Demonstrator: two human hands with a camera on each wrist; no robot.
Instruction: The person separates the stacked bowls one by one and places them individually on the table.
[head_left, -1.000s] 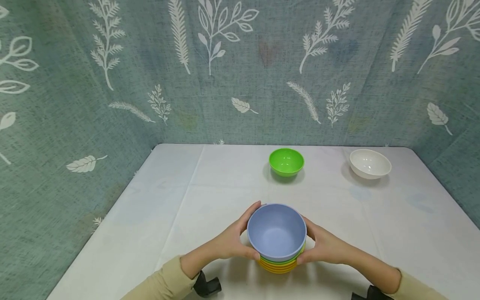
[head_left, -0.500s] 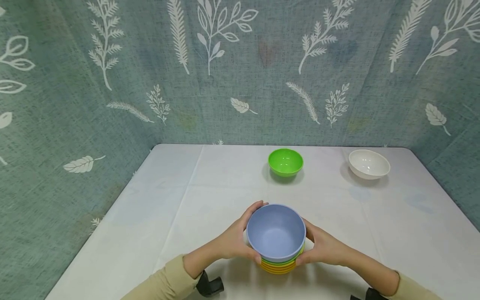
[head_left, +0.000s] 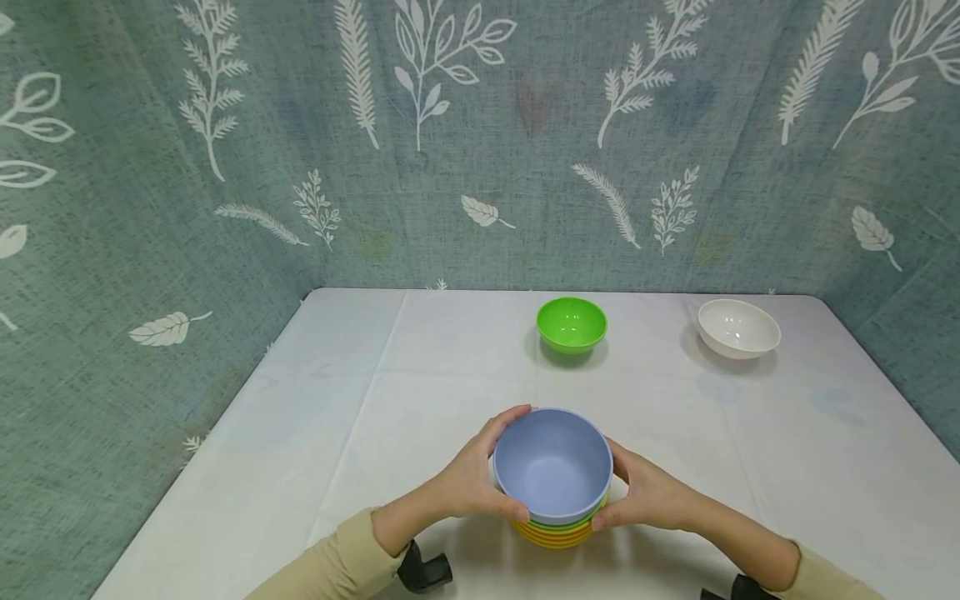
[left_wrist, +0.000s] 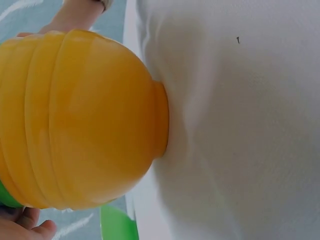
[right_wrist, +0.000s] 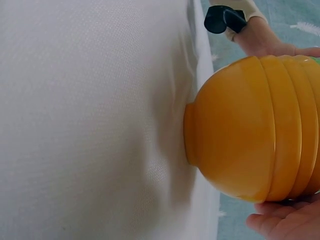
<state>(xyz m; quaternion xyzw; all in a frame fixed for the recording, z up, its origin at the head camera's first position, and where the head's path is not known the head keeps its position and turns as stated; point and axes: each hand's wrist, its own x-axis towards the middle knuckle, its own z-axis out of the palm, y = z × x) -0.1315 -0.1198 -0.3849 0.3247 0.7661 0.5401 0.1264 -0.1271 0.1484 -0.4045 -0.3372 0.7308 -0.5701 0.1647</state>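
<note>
In the head view, a stack of nested bowls stands near the front middle of the white table. On top is a light blue bowl (head_left: 553, 462), with green, yellow and orange rims below it. My left hand (head_left: 480, 479) grips the stack from the left, thumb in front and fingers behind. From the right, my right hand (head_left: 648, 492) holds it with its thumb on the front rims. Both wrist views show the orange bowl (left_wrist: 100, 120) at the bottom, its foot at the cloth; whether it touches I cannot tell. Fingers of a hand (right_wrist: 290, 220) lie against the rims.
A bright green bowl (head_left: 572, 325) stands behind the stack, near the table's back edge. To its right is a white bowl (head_left: 739, 328). A leaf-patterned grey-green curtain (head_left: 480, 167) hangs behind and at the sides of the white tablecloth (head_left: 420, 367).
My left hand has shifted slightly to the right along the stack, its thumb a little further round the front. The stack and my right hand look nearly the same.
</note>
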